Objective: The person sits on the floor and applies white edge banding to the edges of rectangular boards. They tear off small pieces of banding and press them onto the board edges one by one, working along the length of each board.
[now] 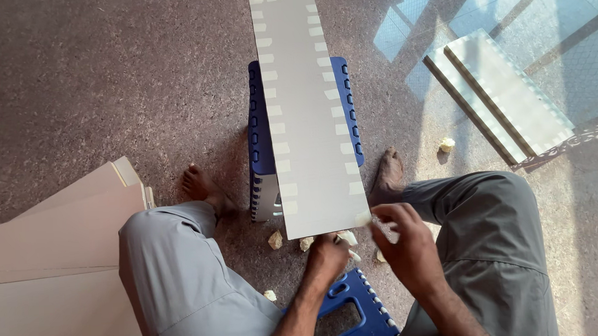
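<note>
Speckled brown stone floor (110, 75), sunlit toward 2 o'clock, where two taped strips (502, 94) lie. A long grey panel (307, 115), edged with pale tape tabs, rests on a blue plastic stool (262, 149) at 12 o'clock. The left hand (328, 253) grips the panel's near edge; the right hand (407, 240) pinches a tape tab (363, 218) at the corner. Flat cardboard sheets (50, 263) lie at 9 o'clock.

A speckled brown stone floor (97, 76) fills the view. Sunlight falls across it at two o'clock, with window-grid shadows. Flat beige boards (44, 263) are stacked at eight o'clock — two taped panels (502, 94) lie at two o'clock.
</note>
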